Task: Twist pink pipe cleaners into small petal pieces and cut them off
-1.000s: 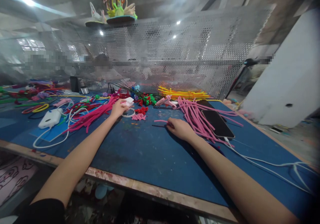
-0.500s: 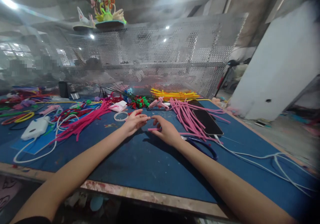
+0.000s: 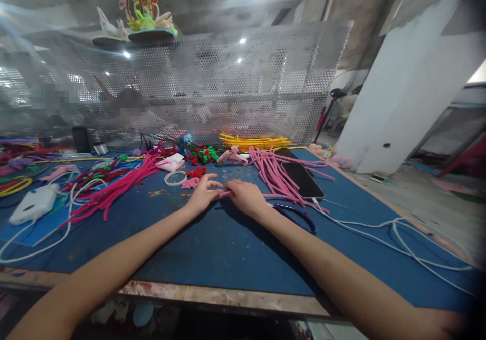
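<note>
A pink pipe cleaner (image 3: pixel 225 194) runs level between my hands, just above the blue tabletop. My right hand (image 3: pixel 247 197) is closed over it, fingers bent down, and its tail passes out to the right under the wrist. At the near end, my left hand (image 3: pixel 203 196) pinches the tip by the thumb, with its other fingers stretched out. Beyond the left hand lie a curled pink piece (image 3: pixel 191 183), some red curled pieces (image 3: pixel 196 172) and a white ring (image 3: pixel 175 178). Dark blue handles (image 3: pixel 304 222) of a tool lie beside my right wrist.
Loose pink pipe cleaners (image 3: pixel 269 170) lie by a phone (image 3: pixel 304 180) with a white cable (image 3: pixel 357 222). A pink glue gun (image 3: pixel 232 155) and yellow stems (image 3: pixel 254 141) are behind. Magenta stems (image 3: pixel 121 188) and a white charger (image 3: pixel 33 203) lie left. A perforated panel (image 3: pixel 228 87) stands behind.
My hands have come together on the pipe cleaner, the left now at its tip. The view has swung right, and the red and pink curled pieces show more fully.
</note>
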{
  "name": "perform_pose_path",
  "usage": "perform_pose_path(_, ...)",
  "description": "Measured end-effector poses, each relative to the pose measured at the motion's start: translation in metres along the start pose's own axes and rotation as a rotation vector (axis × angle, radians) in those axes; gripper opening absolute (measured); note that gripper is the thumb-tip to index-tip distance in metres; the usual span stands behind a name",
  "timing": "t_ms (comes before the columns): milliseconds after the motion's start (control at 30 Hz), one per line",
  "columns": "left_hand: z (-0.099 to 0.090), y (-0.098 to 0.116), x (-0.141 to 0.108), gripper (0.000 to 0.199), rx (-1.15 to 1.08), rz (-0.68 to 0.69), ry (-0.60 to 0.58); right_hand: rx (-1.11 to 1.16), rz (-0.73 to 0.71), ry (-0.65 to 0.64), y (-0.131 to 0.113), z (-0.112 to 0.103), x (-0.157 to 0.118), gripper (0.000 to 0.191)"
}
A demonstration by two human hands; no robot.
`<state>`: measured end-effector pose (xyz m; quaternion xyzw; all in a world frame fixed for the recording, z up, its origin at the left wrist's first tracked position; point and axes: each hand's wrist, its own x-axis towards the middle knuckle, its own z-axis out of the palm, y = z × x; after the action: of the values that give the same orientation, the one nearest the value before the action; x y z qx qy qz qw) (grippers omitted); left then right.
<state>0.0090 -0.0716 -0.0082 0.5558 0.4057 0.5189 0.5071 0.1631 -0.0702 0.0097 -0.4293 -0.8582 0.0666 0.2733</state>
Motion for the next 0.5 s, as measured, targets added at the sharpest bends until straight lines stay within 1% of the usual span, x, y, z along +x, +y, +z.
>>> perform_pose_path(67, 0.000, -0.003, 0.001, 0.044, 0.104, 0.034, -0.034, 0.072, 0.013, 0.006, 0.004, -0.019, 0.003, 0.019)
perform_pose_path(100, 0.000, -0.004, 0.001, 0.042, 0.152, 0.050, -0.050, 0.114, 0.015, 0.019, 0.008, -0.034, 0.003, 0.023)
perform_pose_path(167, 0.001, -0.005, 0.000, 0.038, 0.238, 0.076, -0.077, 0.188, 0.023, 0.101, 0.022, -0.069, -0.002, 0.038)
perform_pose_path(200, 0.001, -0.006, 0.000, 0.036, 0.274, 0.086, -0.089, 0.250, 0.024, 0.179, 0.030, -0.086, -0.006, 0.046)
perform_pose_path(233, 0.002, -0.005, -0.001, 0.035, 0.306, 0.096, -0.100, 0.472, 0.014, 0.391, 0.038, -0.099, -0.010, 0.051)
perform_pose_path(267, 0.002, -0.005, -0.002, 0.034, 0.334, 0.106, -0.112, 0.691, 0.007, 0.558, 0.046, -0.108, -0.013, 0.057)
perform_pose_path(300, 0.003, -0.004, -0.003, 0.033, 0.359, 0.116, -0.124, 0.864, 0.036, 0.634, 0.053, -0.112, -0.015, 0.061)
perform_pose_path(333, 0.003, -0.003, -0.003, 0.033, 0.382, 0.125, -0.135, 0.987, 0.083, 0.658, 0.060, -0.110, -0.014, 0.062)
perform_pose_path(367, 0.003, -0.003, -0.004, 0.032, 0.405, 0.134, -0.146, 1.022, 0.118, 0.619, 0.065, -0.105, -0.013, 0.060)
perform_pose_path(433, 0.003, -0.001, -0.005, 0.031, 0.445, 0.152, -0.167, 1.017, 0.170, 0.550, 0.069, -0.086, -0.004, 0.057)
perform_pose_path(500, 0.002, 0.000, -0.006, 0.030, 0.476, 0.167, -0.184, 0.971, 0.202, 0.488, 0.065, -0.065, 0.007, 0.056)
